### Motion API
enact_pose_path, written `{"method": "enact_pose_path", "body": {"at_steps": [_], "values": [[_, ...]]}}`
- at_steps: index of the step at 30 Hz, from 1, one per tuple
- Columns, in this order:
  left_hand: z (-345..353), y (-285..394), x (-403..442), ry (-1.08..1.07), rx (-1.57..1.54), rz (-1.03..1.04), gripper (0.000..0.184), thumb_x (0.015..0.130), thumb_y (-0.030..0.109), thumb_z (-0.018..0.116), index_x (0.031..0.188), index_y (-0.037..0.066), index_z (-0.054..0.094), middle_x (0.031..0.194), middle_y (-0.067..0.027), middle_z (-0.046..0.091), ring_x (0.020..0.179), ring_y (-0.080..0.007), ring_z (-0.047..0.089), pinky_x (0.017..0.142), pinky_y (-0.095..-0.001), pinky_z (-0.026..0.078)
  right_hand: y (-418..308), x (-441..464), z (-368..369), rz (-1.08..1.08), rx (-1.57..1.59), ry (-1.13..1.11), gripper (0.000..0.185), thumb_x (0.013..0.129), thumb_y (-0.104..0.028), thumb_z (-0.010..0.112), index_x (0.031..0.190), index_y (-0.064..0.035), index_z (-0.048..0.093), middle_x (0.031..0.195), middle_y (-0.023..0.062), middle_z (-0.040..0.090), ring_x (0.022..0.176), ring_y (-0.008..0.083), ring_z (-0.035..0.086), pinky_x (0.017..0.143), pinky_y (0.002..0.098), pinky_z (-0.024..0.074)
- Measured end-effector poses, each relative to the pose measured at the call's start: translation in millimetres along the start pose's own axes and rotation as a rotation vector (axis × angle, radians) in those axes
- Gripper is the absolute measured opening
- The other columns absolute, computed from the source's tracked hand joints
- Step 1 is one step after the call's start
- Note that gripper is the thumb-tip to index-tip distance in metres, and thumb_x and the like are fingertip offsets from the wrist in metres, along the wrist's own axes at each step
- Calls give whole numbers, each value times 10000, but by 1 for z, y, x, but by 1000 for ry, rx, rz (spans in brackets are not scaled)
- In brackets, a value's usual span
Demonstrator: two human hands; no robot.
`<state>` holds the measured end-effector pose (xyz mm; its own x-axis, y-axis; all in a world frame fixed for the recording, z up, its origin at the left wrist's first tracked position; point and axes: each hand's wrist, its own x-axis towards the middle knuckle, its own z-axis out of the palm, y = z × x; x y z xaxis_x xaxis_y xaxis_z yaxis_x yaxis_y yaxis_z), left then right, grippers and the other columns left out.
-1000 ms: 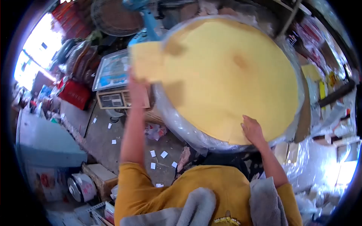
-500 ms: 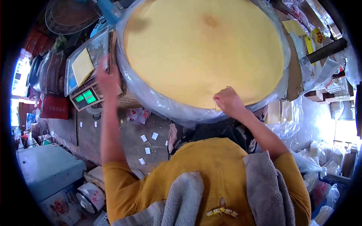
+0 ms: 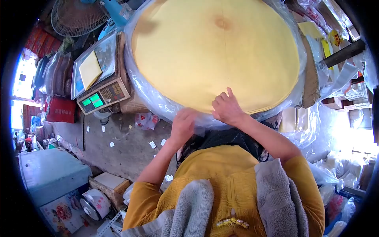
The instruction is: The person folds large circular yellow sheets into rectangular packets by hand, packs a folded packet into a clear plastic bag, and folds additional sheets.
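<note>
A large round yellow sheet [image 3: 221,55], with a brownish stain near its far side, lies on clear plastic wrap [image 3: 152,93] that shows all round its rim. My right hand [image 3: 229,107] rests at the sheet's near edge, its fingers spread apart over the yellow surface. Beside it, a little to the left, my left hand [image 3: 184,124] is over the near plastic rim; its fingers are smeared by motion. On the left a folded yellow piece [image 3: 90,70] sits on the tray of a digital scale [image 3: 112,91] with a lit green display.
A fan [image 3: 79,17] stands at the far left. Small white paper pieces [image 3: 152,144] lie scattered on the floor. A pale blue box [image 3: 53,170] and a white pot with pink flowers [image 3: 96,203] are at lower left. Plastic bags [image 3: 339,166] are heaped at the right.
My left hand has come from beside the scale, rightward and nearer, to the near edge of the round sheet. My right hand has shifted slightly left, and its fingers have loosened from a closed pinch.
</note>
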<state>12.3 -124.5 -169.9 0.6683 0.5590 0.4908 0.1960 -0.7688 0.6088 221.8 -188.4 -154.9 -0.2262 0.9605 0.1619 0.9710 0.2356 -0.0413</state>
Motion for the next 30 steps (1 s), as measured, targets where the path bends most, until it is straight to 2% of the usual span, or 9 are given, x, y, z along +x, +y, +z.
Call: {"method": "enact_pose_path", "body": {"at_steps": [4,7,12,15,24,30], "values": [[3,5,0,-18,7,30,262,637,-93,542,855,37,605,897,-129,606,866,-337,574,751,-409,469,-2,0,6,-5,-18,-24,127,723,-213,612,759,-91,609,776,62,586,865,251,547,997,530,306],[6,2,-4,-26,6,52,327,621,-124,560,897,41,619,929,-106,629,904,-309,595,784,-396,490,2,-1,10,-1,27,-47,124,710,-213,623,723,-98,578,759,60,565,869,242,533,999,531,295],[11,9,-4,-53,-50,-12,319,627,-131,551,887,42,616,922,-110,633,893,-311,595,774,-389,490,10,0,11,8,123,-57,102,714,-192,613,712,-99,570,767,61,570,861,238,540,994,517,301],[16,9,-3,-60,-65,-8,319,629,-136,549,886,42,615,919,-111,635,878,-313,594,761,-387,491,4,3,-3,-16,47,-111,141,746,-225,616,805,-97,621,822,55,613,916,242,562,997,541,312],[18,14,-1,-55,-80,21,317,626,-136,549,876,45,620,914,-105,639,861,-301,597,744,-379,491,-1,4,-4,-54,-29,-99,152,736,-235,628,797,-96,620,801,58,592,891,245,554,987,558,309],[19,15,-3,-64,-73,23,330,621,-135,549,886,45,627,910,-105,639,868,-298,599,754,-378,495,-4,2,7,-94,-90,-105,151,722,-228,620,785,-91,628,804,60,606,892,243,554,978,537,321]]}}
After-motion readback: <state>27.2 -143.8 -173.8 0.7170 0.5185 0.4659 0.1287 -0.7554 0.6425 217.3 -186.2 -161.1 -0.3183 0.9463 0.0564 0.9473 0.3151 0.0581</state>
